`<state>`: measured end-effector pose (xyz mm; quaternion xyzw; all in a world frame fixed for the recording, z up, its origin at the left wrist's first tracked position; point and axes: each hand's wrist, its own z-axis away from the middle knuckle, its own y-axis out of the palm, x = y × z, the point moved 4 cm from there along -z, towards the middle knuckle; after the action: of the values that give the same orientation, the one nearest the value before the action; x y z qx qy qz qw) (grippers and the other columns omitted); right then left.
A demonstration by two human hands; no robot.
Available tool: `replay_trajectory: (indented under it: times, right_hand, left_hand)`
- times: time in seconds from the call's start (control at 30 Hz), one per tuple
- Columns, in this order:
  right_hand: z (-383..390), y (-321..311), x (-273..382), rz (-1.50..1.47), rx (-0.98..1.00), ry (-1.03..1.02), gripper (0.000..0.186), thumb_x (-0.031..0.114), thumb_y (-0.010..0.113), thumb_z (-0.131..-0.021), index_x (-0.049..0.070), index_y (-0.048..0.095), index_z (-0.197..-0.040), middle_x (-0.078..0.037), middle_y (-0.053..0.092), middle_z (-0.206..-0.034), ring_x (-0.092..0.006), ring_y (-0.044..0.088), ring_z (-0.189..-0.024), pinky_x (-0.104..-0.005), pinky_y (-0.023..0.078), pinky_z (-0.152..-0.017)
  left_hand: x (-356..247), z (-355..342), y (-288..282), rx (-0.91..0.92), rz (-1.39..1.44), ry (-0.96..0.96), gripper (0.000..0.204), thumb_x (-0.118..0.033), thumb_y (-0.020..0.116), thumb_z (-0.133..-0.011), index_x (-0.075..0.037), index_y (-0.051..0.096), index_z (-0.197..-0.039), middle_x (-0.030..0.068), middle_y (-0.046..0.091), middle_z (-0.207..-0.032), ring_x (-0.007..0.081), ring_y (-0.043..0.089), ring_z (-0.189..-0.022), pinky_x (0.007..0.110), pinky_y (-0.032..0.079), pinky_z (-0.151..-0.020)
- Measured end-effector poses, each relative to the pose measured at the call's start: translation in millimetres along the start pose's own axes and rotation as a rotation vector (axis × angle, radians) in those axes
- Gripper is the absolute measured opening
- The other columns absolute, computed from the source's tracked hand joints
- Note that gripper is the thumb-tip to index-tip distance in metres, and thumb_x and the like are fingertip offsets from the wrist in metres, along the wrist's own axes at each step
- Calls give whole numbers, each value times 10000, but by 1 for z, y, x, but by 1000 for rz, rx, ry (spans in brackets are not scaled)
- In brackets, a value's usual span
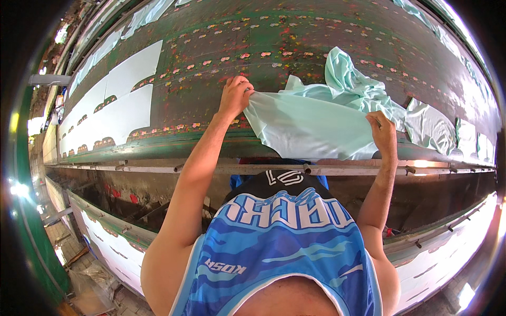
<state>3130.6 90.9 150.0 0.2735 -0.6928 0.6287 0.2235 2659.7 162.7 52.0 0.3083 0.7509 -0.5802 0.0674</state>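
Room is left on the dark, paint-flecked worktop beyond the left hand; rightward, passage is obstructed by shiny mint-green cloth, partly bunched.

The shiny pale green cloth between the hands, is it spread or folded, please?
Spread: the cloth stretches nearly smooth from left hand to right hand, with bunched pale green fabric behind.

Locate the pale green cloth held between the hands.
In the head view, the pale green cloth stretches between the left hand and right hand, just right of centre, at the near edge of the dark table.
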Motion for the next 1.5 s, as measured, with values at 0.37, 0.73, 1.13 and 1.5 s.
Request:
replay_trajectory:
  times: [0.37,0.73,1.13,1.5]
  right_hand:
    - [-17,-15,-61,32,-164,-49,112,106,656,-1030,28,690,-1103,-121,748,-973,-196,708,-877,-319,544,-797]
    - [-41,-31,-79,-22,-235,-161,58,53,641,-1022,28,671,-1065,-105,727,-1237,-220,684,-1053,-318,545,-920]
    - [-10,-71,-60,-146,160,184,133,70,753,-903,18,668,-990,39,591,-763,-56,481,-695,-242,392,-651]
    - [33,-149,21,670,88,171,199,61,741,-806,21,760,-1000,-196,703,-966,-391,692,-935,-442,521,-819]
  left_hand:
    - [-6,2,10,135,120,5,201,-9,743,-858,-88,725,-1042,65,638,-1103,309,612,-1078,441,497,-949]
    - [-36,-21,6,45,35,163,336,54,768,-748,-101,703,-1038,24,654,-1143,282,598,-1090,441,494,-990]
    - [-62,31,39,228,-126,61,308,23,567,-885,37,571,-1193,278,595,-1324,438,579,-1253,490,465,-1100]
    - [-89,42,31,485,-133,15,122,-81,601,-970,34,604,-1012,353,257,-1635,544,208,-1533,557,278,-1249]
